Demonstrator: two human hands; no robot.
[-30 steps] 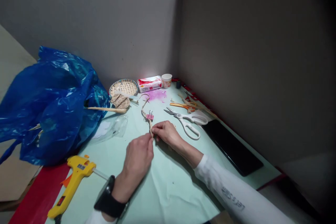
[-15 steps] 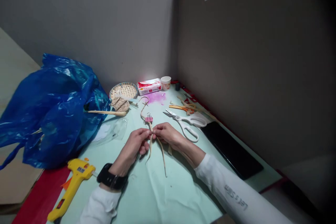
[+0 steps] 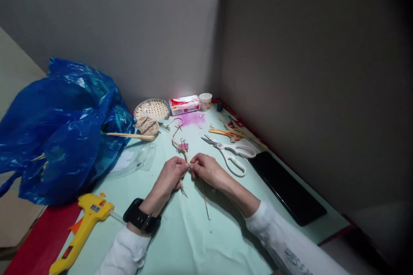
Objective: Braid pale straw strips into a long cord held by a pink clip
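Observation:
Both my hands meet over the middle of the table, pinching a braid of pale plant fibre (image 3: 186, 154). My left hand (image 3: 171, 172) grips it from the left, with a short loose strand hanging below the fingers. From the other side my right hand (image 3: 206, 169) holds it, and a thin strand (image 3: 205, 204) trails down from it towards me. Just beyond my fingertips a pink binder clip (image 3: 183, 146) sits on the braid. Past the clip, the braid curves away and ends in a thin curl. My fingers hide the spot being worked.
White-handled scissors (image 3: 230, 154) and a black tablet-like slab (image 3: 287, 187) lie to the right. At left are a blue plastic bag (image 3: 74, 133) and a yellow glue gun (image 3: 85, 227). A woven basket (image 3: 151, 108), tissue pack (image 3: 184, 105) and paper cup (image 3: 205, 101) stand behind.
My hands still pinch the braid; the right hand has shifted slightly right. The strand below the left hand shows shorter. The view has turned a little.

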